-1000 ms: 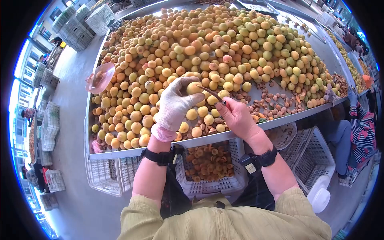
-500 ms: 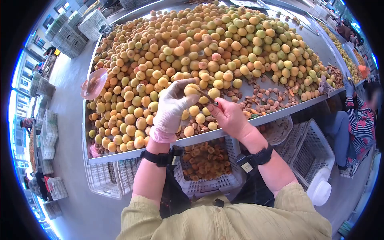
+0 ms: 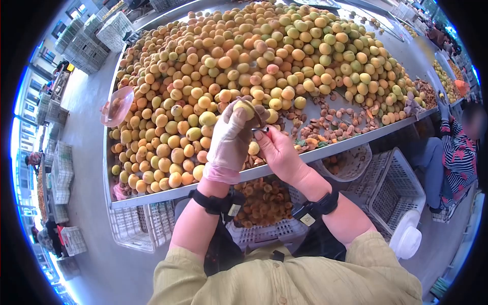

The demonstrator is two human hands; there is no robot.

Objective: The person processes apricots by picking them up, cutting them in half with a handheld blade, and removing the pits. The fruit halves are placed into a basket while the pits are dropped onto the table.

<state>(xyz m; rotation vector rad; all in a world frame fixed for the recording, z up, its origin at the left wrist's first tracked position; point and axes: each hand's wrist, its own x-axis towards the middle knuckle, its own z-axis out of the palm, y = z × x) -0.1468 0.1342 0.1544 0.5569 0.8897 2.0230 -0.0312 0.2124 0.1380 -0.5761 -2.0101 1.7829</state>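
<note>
A long metal-edged table (image 3: 325, 152) spans the view, bearing a broad heap of apricots (image 3: 244, 56), yellow and orange with greener ones toward the right. At the far right sits a co-worker (image 3: 460, 162) in a striped, flower-patterned top. Below the near edge stand plastic crates: one at the left (image 3: 129, 231), a larger one at the right (image 3: 396, 193), and between the person's legs a white crate (image 3: 269, 233) containing halved apricots (image 3: 262, 201). A spread of apricot pits (image 3: 338, 119) lies on the tabletop, right of the hands, near the front rim. A translucent pink scoop (image 3: 118, 104) rests at the heap's left border. The left hand (image 3: 229, 137), in a whitish glove, curls its fingers around a single yellow apricot (image 3: 245, 108), raised above the table's front part. The right hand (image 3: 279, 155), bare, is just beside it, thumb and fingers pinching a thin, dark curved tool (image 3: 261, 122) that arcs along the apricot's right side; whether its edge cuts the flesh cannot be told.
</note>
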